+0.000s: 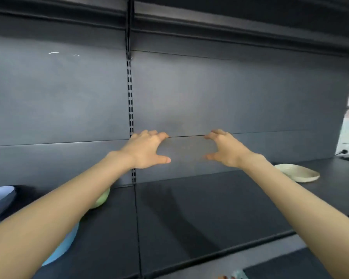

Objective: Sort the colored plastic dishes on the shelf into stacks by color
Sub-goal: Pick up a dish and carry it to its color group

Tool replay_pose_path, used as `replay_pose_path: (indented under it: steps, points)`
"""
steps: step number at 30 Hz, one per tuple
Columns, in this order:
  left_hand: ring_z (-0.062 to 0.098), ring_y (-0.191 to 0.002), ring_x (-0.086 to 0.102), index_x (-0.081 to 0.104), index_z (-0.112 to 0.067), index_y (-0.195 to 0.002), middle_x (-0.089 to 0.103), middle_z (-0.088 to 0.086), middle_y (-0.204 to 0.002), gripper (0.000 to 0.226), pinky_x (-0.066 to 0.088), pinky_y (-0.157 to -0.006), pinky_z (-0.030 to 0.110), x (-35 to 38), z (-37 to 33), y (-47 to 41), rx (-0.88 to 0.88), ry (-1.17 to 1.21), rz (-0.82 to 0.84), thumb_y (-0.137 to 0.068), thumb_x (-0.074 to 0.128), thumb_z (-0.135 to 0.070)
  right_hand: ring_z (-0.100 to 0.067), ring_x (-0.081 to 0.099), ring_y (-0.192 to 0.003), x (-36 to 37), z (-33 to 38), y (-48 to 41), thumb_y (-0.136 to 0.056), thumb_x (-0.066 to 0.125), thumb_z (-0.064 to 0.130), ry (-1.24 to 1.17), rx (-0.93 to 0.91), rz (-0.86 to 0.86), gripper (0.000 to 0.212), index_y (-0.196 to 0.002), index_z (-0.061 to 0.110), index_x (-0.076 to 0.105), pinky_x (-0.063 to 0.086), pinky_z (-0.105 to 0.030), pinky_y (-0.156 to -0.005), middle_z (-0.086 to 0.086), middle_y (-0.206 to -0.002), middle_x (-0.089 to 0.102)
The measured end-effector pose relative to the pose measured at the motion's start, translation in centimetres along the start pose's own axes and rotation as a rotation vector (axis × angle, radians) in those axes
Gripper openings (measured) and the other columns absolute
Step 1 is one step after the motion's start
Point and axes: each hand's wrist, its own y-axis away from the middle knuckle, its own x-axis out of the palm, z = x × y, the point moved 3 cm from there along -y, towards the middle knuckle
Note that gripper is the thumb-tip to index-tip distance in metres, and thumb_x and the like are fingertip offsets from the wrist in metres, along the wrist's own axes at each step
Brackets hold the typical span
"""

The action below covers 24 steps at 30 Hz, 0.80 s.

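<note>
Looks like a shop aisle, fitted with dark metal display shelving. A slotted upright strip (pixel 130 93) runs just left of the outstretched fingers (pixel 161 135). Plain grey back panels (pixel 240 93) stand behind them, a deep shelf (pixel 199 208) lies below them, and an upper shelf (pixel 230 25) hangs above.

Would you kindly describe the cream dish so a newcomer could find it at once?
Follow the dark shelf to its right end, beyond the right hand. The cream dish lies there alone, close to the back panel. The green dish and blue dish sit far left, half hidden by the left arm; this one is pale and shallow.
</note>
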Motion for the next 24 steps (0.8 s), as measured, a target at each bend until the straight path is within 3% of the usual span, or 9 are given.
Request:
replay_pose_path:
  steps: [11,24]
  points:
    - [0.021,-0.141,0.019,0.018,-0.024,-0.149,0.027,0.0,-0.151,0.077,0.005,-0.119,0.043,2.9,-22.2,-2.7,0.127,0.006,-0.109,-0.087,0.055,-0.053,-0.031,0.026,-0.136,-7.0,-18.7,12.1,-0.088,0.062,0.035,0.147,0.116,0.012,0.067,-0.144,0.016,0.032,0.036,-0.04,-0.102,-0.007,-0.155,0.019]
    - [0.019,-0.141,0.02,0.018,-0.024,-0.148,0.028,0.001,-0.151,0.078,0.004,-0.119,0.043,5.7,-34.4,-11.7,0.174,-0.023,-0.208,-0.087,0.054,-0.055,-0.03,0.028,-0.136,-10.0,-34.5,12.5,-0.086,0.065,0.038,0.109,0.18,-0.047,0.071,-0.145,0.017,0.031,0.035,-0.04,-0.105,-0.006,-0.156,0.018]
